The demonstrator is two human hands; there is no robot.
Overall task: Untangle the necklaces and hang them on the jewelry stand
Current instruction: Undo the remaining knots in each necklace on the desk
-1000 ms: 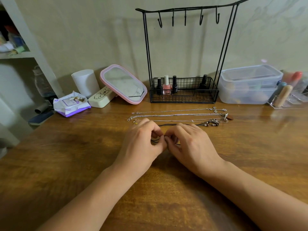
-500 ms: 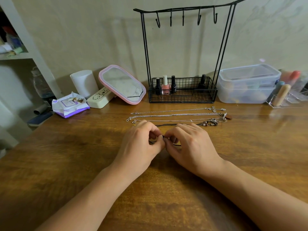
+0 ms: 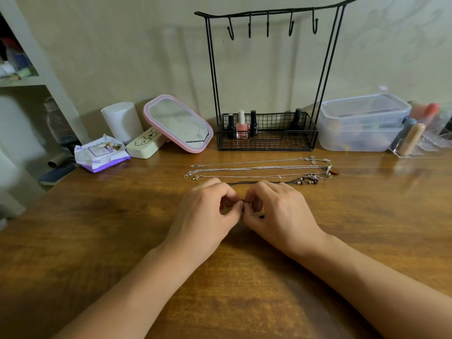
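Observation:
On the wooden table [image 3: 97, 241] my left hand [image 3: 205, 216] and my right hand [image 3: 281, 214] meet fingertip to fingertip, both pinching a thin black cord necklace [image 3: 243, 204]. Its cord runs behind my right hand to dark beads [image 3: 308, 181] at the right. Three silver chain necklaces [image 3: 256, 168] lie stretched out side by side just beyond my hands, pendants at their right ends. Behind them stands the black wire jewelry stand [image 3: 269, 14], its several hooks bare.
The stand's basket [image 3: 266, 143] holds nail polish bottles. A pink-framed mirror [image 3: 178, 123], a white cup [image 3: 122, 121], a cream case [image 3: 145, 145] and a wipes pack [image 3: 100, 152] sit at the back left. Clear plastic boxes [image 3: 362, 123] stand at the back right.
My fingertips have shifted slightly on the black cord; both hands stay in the same spot. The chains and the stand have not moved.

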